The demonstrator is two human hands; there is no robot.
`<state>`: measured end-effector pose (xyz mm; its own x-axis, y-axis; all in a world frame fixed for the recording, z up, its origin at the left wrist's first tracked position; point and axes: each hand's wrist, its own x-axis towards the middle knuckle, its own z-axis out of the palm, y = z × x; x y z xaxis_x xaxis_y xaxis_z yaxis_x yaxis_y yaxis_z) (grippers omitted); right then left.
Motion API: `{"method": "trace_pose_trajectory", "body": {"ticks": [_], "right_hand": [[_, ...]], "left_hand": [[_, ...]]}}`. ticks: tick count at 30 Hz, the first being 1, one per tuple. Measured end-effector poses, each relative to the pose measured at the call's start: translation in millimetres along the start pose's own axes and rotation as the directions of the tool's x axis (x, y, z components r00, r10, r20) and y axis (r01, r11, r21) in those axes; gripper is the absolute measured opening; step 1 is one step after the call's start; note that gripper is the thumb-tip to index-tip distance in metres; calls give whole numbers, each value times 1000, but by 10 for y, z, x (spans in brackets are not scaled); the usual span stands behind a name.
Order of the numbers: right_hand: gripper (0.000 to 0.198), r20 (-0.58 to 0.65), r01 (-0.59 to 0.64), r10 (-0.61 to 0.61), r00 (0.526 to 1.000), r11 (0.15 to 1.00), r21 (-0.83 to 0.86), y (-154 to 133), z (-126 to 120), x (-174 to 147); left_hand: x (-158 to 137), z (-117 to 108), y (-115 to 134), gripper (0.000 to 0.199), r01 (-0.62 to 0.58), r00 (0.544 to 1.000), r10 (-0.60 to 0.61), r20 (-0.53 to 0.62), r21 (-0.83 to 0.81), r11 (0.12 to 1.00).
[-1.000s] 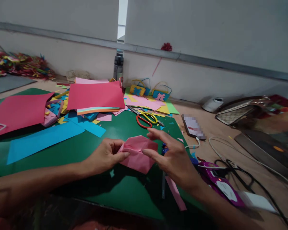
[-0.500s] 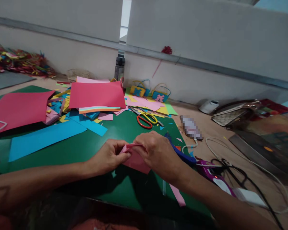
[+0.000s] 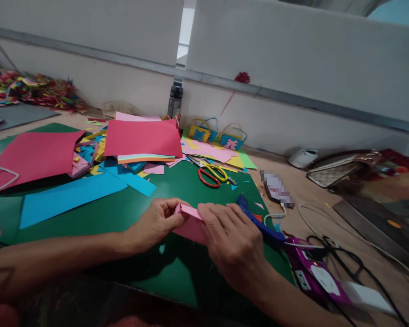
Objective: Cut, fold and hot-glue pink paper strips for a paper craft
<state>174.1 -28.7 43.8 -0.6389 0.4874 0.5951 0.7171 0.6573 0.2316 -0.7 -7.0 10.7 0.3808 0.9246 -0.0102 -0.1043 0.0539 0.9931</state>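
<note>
A folded piece of pink paper (image 3: 192, 228) is held between my two hands above the green mat (image 3: 150, 268). My left hand (image 3: 158, 225) pinches its left end between thumb and fingers. At the other end, my right hand (image 3: 230, 236) grips the paper with its fingers laid along the folded top edge; its thumb is hidden. Just beyond my right hand lies a blue glue gun (image 3: 259, 222). Farther out rest scissors with a red and a yellow handle loop (image 3: 209, 175).
Red sheets (image 3: 143, 138) top a paper stack at the back. Blue strips (image 3: 75, 197) lie left. Small paper bags (image 3: 230, 141) stand near the wall, beside a bottle (image 3: 175, 100). At right are a phone (image 3: 277, 188), a purple power strip (image 3: 313, 268) and tangled cables.
My right hand has turned and shifted slightly right and down along the paper, its fingers now flatter over the top edge. My left hand keeps its pinch. The whole view has shifted slightly.
</note>
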Motion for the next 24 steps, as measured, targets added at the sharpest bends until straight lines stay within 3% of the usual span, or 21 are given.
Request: {"method": "trace_pose_trajectory", "body": {"ticks": [3,6,9,11,14,17,21,24], "right_hand": [[15,-24,-178,187,982,961,211,79,-62,-38],[12,128,-413,396,909,825,384,137,-105,-26],[12,291,-562,481,827,695,449,166,-84,-12],[13,352,-604,490,797,658,450,181,-40,-24],[13,425,-642,484,765,633,433,210,36,-68],[10,502,-661,445,741,615,430,229,114,-130],[16,556,-644,390,734,659,388,220,234,-245],[11,560,-604,342,755,695,390,201,300,-354]], "left_hand": [[-2,-7,-11,26,28,1000,-28,-1,-64,998],[3,-3,-57,28,82,996,-77,36,-182,980],[14,13,-107,33,147,989,-132,71,-280,949],[24,19,-126,36,171,984,-152,87,-281,944],[43,1,-133,34,157,985,-145,92,-131,979],[60,-40,-133,27,82,990,-96,103,131,988],[78,-92,-157,14,-95,989,20,145,527,844],[91,-118,-194,11,-212,971,91,221,627,750]]}}
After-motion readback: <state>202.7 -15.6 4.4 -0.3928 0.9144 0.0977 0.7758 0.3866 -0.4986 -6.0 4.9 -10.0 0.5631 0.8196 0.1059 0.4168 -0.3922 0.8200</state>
